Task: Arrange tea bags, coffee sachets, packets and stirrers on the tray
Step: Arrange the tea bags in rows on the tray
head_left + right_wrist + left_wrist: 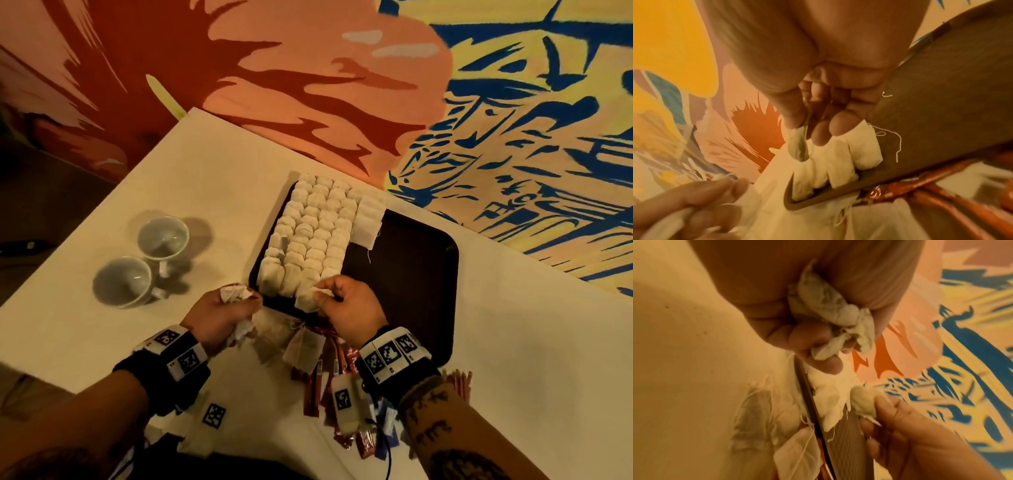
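A dark tray point(411, 260) lies on the white table, its left half packed with rows of white tea bags point(308, 233). At the tray's near edge my right hand point(346, 308) pinches one tea bag point(306, 297) between thumb and fingers; the right wrist view shows that tea bag point(798, 146) hanging over the nearest row. To the left, just off the tray, my left hand point(222, 311) grips a crumpled bunch of tea bags point(234, 293), seen squeezed in the fist in the left wrist view as a tea bag bunch point(830, 313).
Two white cups point(144, 260) stand on the table to the left. Red sachets point(325, 370) and loose tea bags point(305, 346) lie in a pile near the front edge under my wrists. Red stirrers point(459, 383) lie at the right. The tray's right half is bare.
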The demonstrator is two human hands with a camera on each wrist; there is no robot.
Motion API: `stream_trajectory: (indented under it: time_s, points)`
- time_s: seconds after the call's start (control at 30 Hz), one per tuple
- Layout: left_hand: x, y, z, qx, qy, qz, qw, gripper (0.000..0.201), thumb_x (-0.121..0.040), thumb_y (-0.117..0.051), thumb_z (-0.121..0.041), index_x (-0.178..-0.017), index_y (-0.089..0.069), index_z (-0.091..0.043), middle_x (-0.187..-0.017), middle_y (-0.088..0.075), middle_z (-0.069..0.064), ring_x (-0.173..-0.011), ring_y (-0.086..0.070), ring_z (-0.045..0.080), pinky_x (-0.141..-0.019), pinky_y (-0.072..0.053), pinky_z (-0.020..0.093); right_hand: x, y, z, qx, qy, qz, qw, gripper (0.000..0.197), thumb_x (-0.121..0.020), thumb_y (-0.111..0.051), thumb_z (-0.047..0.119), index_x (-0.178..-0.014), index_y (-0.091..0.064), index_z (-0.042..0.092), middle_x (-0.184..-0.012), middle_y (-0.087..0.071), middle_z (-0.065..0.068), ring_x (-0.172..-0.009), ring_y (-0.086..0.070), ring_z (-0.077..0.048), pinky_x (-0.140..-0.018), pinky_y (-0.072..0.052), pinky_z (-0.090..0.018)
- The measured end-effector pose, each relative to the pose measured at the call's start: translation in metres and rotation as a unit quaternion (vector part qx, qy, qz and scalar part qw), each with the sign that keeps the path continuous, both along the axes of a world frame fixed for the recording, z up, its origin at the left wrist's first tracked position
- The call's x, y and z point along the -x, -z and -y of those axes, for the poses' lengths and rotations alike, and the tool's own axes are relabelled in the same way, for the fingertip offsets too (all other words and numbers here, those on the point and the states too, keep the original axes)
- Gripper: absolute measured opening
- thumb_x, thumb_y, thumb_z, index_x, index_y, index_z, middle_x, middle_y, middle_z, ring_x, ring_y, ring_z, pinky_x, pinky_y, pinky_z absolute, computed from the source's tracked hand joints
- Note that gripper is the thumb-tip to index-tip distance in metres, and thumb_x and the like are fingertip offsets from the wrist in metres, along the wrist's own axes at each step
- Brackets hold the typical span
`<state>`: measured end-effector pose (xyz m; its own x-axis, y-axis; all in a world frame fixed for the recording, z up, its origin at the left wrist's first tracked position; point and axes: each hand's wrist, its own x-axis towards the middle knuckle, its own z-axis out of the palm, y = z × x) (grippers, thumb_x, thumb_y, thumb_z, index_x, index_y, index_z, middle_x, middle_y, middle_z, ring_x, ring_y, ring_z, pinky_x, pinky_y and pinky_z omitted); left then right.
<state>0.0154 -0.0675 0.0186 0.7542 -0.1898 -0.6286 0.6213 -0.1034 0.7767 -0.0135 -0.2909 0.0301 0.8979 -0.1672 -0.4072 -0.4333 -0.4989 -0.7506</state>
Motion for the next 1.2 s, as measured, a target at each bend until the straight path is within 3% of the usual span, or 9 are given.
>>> stream_trajectory:
  time_s: [0.1, 0.37, 0.53, 0.67, 0.73, 0.83, 1.03, 1.2]
  points:
    - [-0.007, 0.009, -0.015, 0.005, -0.059, -0.03, 0.998, 0.007, -0.09, -0.066, -0.007, -0.094, -0.063, -0.003, -0.054, -0.053, 0.013, -0.05, -0.061, 0.026, -0.049, -0.037, 0.028, -0.021, 0.004, -0.002, 0.05, -0.058, -0.027, 0.997, 0.007, -0.092, -0.069, 0.03, -0.098, -0.068, 0.033, -0.108, -0.071, 0.007, -0.098, -0.066, -0.009, -0.079, -0.048, -0.018]
    - [-0.013, 0.016, -0.029, 0.02, -0.077, -0.043, 0.996, 0.006, -0.091, -0.062, -0.002, -0.089, -0.065, -0.006, -0.062, -0.049, 0.016, -0.051, -0.06, 0.027, -0.045, -0.038, 0.026, -0.068, 0.02, -0.027, 0.199, -0.26, -0.076, 0.942, 0.007, -0.087, -0.071, 0.029, -0.092, -0.069, 0.033, -0.104, -0.068, 0.005, -0.096, -0.062, -0.016, -0.083, -0.052, -0.027]
    - [-0.016, 0.018, -0.035, 0.026, -0.073, -0.037, 0.996, 0.006, -0.092, -0.06, -0.001, -0.09, -0.065, -0.005, -0.062, -0.051, 0.016, -0.05, -0.06, 0.024, -0.042, -0.036, 0.024, -0.076, 0.034, -0.036, 0.255, -0.254, -0.081, 0.929, 0.024, -0.083, -0.071, 0.035, -0.069, -0.052, 0.038, -0.09, -0.062, 0.008, -0.086, -0.062, -0.017, -0.072, -0.051, -0.027]
    - [-0.021, 0.016, -0.033, 0.05, -0.071, -0.046, 0.995, 0.003, -0.089, -0.064, -0.005, -0.092, -0.064, -0.005, -0.06, -0.053, 0.012, -0.052, -0.062, 0.025, -0.042, -0.037, 0.024, -0.076, 0.033, -0.034, 0.251, -0.232, -0.09, 0.936, 0.009, -0.085, -0.068, 0.033, -0.09, -0.061, 0.035, -0.096, -0.064, 0.005, -0.088, -0.061, -0.017, -0.078, -0.056, -0.032]
    - [-0.023, 0.014, -0.03, 0.071, -0.073, -0.051, 0.994, 0.012, -0.082, -0.07, -0.011, -0.092, -0.065, -0.007, -0.059, -0.053, 0.011, -0.051, -0.062, 0.026, -0.042, -0.037, 0.024, -0.077, 0.033, -0.033, 0.238, -0.212, -0.098, 0.943, 0.013, -0.086, -0.068, 0.033, -0.098, -0.062, 0.033, -0.098, -0.064, 0.005, -0.09, -0.061, -0.017, -0.081, -0.057, -0.033]
    - [-0.027, 0.01, -0.023, 0.084, -0.074, -0.056, 0.992, 0.003, -0.091, -0.063, -0.011, -0.093, -0.064, -0.008, -0.059, -0.055, 0.009, -0.053, -0.063, 0.025, -0.046, -0.037, 0.025, -0.078, 0.035, -0.033, 0.227, -0.198, -0.102, 0.948, 0.015, -0.084, -0.07, 0.034, -0.097, -0.061, 0.034, -0.099, -0.064, 0.005, -0.091, -0.061, -0.017, -0.081, -0.057, -0.034]
    - [-0.032, 0.005, -0.013, 0.085, -0.065, -0.059, 0.992, 0.008, -0.095, -0.058, -0.011, -0.094, -0.065, -0.01, -0.062, -0.059, 0.007, -0.056, -0.063, 0.024, -0.052, -0.038, 0.028, -0.081, 0.036, -0.036, 0.233, -0.185, -0.107, 0.949, 0.019, -0.082, -0.07, 0.03, -0.089, -0.055, 0.038, -0.101, -0.063, 0.003, -0.091, -0.062, -0.021, -0.082, -0.058, -0.038]
    - [-0.034, 0.002, -0.009, 0.091, -0.06, -0.068, 0.992, 0.014, -0.097, -0.056, -0.018, -0.098, -0.063, -0.006, -0.061, -0.062, 0.008, -0.064, -0.062, 0.03, -0.053, -0.04, 0.03, -0.08, 0.037, -0.034, 0.236, -0.163, -0.096, 0.953, 0.029, -0.082, -0.071, 0.027, -0.108, -0.06, 0.035, -0.111, -0.063, 0.001, -0.103, -0.06, -0.021, -0.09, -0.055, -0.039]
